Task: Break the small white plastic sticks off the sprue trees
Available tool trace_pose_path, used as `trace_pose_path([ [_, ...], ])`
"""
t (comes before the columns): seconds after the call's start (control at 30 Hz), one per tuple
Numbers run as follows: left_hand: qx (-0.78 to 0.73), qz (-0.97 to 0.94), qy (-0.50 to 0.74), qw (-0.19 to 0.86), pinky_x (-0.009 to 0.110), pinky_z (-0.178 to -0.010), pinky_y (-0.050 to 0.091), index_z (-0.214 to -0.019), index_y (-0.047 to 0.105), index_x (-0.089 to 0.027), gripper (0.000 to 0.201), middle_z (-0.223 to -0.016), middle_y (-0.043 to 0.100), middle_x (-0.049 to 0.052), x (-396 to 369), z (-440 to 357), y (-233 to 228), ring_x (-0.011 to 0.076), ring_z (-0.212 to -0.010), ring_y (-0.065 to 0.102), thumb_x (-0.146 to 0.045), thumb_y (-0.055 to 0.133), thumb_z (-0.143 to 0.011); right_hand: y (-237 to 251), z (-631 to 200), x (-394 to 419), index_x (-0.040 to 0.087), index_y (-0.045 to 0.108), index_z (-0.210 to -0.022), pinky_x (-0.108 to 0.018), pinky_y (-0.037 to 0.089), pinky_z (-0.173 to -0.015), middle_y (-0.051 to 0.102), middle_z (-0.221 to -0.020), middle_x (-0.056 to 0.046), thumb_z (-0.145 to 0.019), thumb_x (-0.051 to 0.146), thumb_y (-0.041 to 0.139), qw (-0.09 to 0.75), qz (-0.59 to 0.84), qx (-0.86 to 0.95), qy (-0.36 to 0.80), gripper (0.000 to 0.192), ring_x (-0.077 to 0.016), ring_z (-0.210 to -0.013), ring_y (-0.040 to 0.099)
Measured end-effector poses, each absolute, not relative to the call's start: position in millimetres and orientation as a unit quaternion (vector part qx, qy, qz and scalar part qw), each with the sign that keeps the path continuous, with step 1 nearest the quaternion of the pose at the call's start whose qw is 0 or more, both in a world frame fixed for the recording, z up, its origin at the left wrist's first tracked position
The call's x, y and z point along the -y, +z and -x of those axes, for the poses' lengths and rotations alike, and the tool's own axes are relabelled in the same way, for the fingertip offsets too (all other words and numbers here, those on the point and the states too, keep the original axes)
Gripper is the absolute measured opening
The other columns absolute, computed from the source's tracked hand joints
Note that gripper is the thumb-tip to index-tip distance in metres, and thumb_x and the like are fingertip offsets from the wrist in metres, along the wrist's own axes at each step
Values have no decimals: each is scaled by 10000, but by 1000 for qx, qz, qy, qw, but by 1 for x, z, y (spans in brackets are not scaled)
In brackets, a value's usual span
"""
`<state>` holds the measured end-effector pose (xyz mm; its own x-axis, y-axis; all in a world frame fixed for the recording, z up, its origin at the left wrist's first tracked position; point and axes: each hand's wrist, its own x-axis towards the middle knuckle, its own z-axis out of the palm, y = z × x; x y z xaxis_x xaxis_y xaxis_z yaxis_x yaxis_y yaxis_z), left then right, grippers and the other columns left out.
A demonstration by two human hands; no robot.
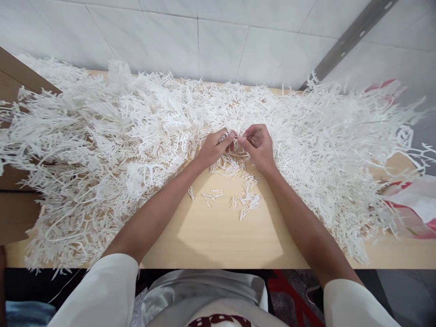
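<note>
My left hand [214,147] and my right hand [259,145] meet at the middle of a light wooden table [218,240]. Both pinch a small white plastic branch piece [236,135] between their fingertips. Under and just in front of the hands lie several small loose white plastic sticks [245,200]. A large heap of white branched plastic frames [102,136] spreads to the left, and another heap [340,150] spreads to the right and behind the hands.
A white tiled wall [218,36] rises behind the table. A red and white plastic bag [415,204] lies at the right edge. A brown wooden surface [17,218] adjoins the table on the left.
</note>
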<state>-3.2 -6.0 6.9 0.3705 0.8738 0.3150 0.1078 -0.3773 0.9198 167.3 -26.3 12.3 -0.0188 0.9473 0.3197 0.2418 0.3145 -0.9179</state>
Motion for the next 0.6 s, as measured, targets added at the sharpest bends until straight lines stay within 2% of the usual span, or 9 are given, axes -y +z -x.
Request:
trace_pose_path([
  [0.1,-374,-751,394,375,267,-672,471,-732,603,-173,419,-680,667,21,5,2,7,109,-626,598,-489,434,-950,17,-166,29,306,563,-1092,-280,508,-732,602,-1005,-16,-776,586,673,515,459,636,346,437,-143,-861,589],
  [0.2,-383,-794,344,322,280,-679,453,-732,612,-175,365,-679,682,20,4,1,6,128,-639,608,-454,481,-928,16,-166,29,300,632,-1056,-304,517,-765,619,-1048,-25,-795,593,645,508,455,643,348,392,-155,-895,603],
  [0.37,-375,-794,351,324,260,-624,429,-761,602,-184,382,-654,671,1,7,0,7,119,-615,596,-527,511,-901,5,-169,22,245,674,-833,-293,488,-705,635,-805,1,-772,601,667,536,475,612,336,361,-128,-731,583],
  [0.5,-387,-719,412,404,233,-537,426,-915,536,-225,334,-599,622,-38,8,-1,6,102,-544,584,-551,579,-858,3,-171,20,226,620,-717,-269,405,-579,558,-639,26,-754,620,672,521,510,596,336,398,-105,-599,485],
  [0.6,-381,-683,438,443,235,-546,462,-907,487,-236,325,-598,603,-46,5,-1,4,95,-529,584,-539,593,-855,6,-171,21,216,583,-654,-269,361,-556,517,-593,28,-779,623,642,506,510,605,343,430,-98,-567,449],
])
